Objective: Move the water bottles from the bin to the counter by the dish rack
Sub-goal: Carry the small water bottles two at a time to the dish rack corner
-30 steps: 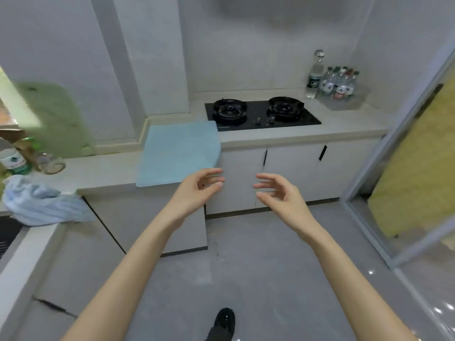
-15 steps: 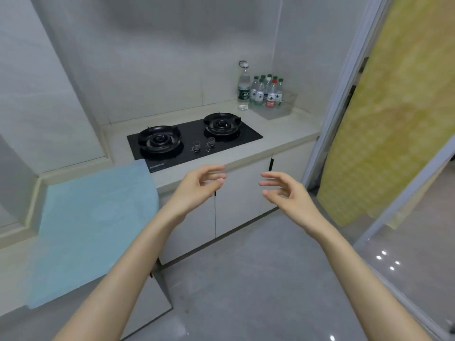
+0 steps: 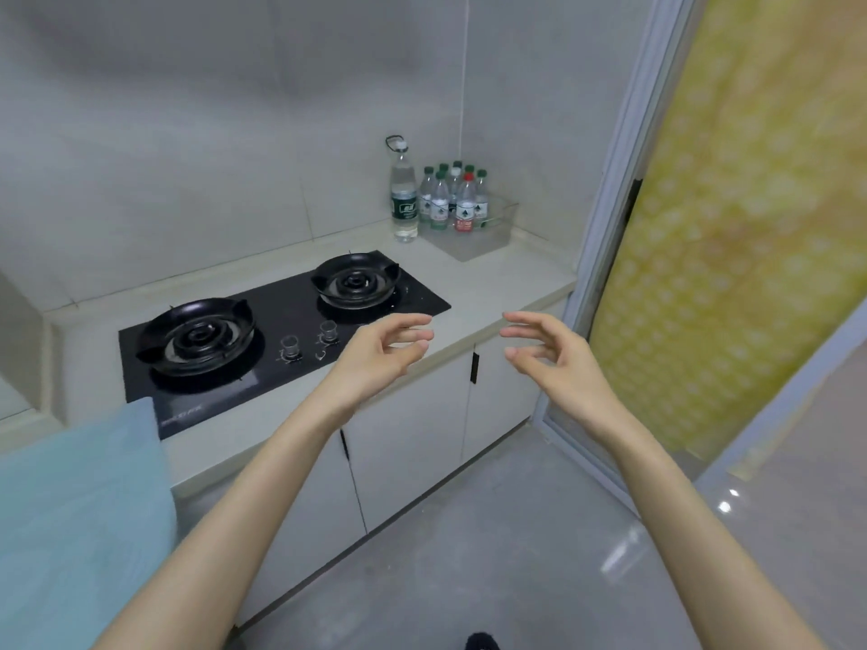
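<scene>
Fingers of the left hand (image 3: 375, 354) and right hand (image 3: 558, 358) loosely curled apart, holding nothing.
The water bottles (image 3: 452, 199) stand upright in the clear bin (image 3: 492, 227) at the desk's (image 3: 497, 283) far corner, beyond the stove (image 3: 277, 321).

Two hands show, the left hand (image 3: 375, 354) and the right hand (image 3: 558, 358), both empty with fingers spread. One clear bin (image 3: 488, 227) holds about seven small water bottles (image 3: 464, 204), their exact number hard to tell where they overlap. One tall bottle (image 3: 404, 194) stands beside it. One stove (image 3: 281, 330) has two burners and two knobs. One blue cloth (image 3: 79, 509) lies on the counter (image 3: 497, 279).
</scene>
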`<action>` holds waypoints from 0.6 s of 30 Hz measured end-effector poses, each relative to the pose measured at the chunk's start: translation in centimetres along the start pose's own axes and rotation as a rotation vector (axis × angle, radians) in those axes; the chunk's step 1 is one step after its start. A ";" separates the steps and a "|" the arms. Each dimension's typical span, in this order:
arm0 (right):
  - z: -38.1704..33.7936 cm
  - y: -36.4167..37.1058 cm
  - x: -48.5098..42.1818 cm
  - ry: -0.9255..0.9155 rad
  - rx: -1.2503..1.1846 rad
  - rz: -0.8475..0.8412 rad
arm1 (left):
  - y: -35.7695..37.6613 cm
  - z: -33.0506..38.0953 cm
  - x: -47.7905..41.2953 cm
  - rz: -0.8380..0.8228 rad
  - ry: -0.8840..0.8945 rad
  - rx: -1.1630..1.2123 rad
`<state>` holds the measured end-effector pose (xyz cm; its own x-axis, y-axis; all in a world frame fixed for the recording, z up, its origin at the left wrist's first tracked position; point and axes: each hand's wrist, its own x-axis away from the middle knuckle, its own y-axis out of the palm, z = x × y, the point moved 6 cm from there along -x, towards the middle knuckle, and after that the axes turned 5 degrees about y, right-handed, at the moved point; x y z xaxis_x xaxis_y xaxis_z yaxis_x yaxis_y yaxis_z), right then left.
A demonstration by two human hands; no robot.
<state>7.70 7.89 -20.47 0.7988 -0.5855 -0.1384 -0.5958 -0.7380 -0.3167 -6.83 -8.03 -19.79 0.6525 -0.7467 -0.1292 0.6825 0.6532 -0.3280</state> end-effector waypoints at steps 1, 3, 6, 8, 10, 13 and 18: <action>0.4 -0.7 -1.8 -0.001 0.002 0.001 | 0.5 0.1 -1.9 -0.002 0.000 0.000; 1.1 -2.3 -5.6 -0.006 0.006 0.001 | 1.5 0.5 -6.1 -0.001 0.003 0.006; 1.8 -4.2 -10.7 -0.017 0.019 -0.022 | 2.2 1.0 -11.5 0.029 0.003 0.021; 2.4 -5.4 -14.3 -0.012 0.024 -0.034 | 2.6 1.0 -15.2 0.044 0.004 0.025; 3.0 -6.5 -18.0 -0.008 0.031 -0.038 | 3.2 0.8 -18.9 0.051 -0.002 0.033; 3.5 -7.3 -22.5 -0.007 0.034 -0.047 | 3.5 0.2 -23.4 0.057 -0.005 0.045; 4.7 -8.3 -30.5 -0.014 0.051 -0.038 | 3.9 -2.1 -31.3 0.063 -0.017 0.050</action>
<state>-11.34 33.39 -18.00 0.8219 -0.5525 -0.1386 -0.5605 -0.7411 -0.3697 -25.24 17.64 -18.96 0.7000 -0.7018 -0.1323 0.6551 0.7047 -0.2724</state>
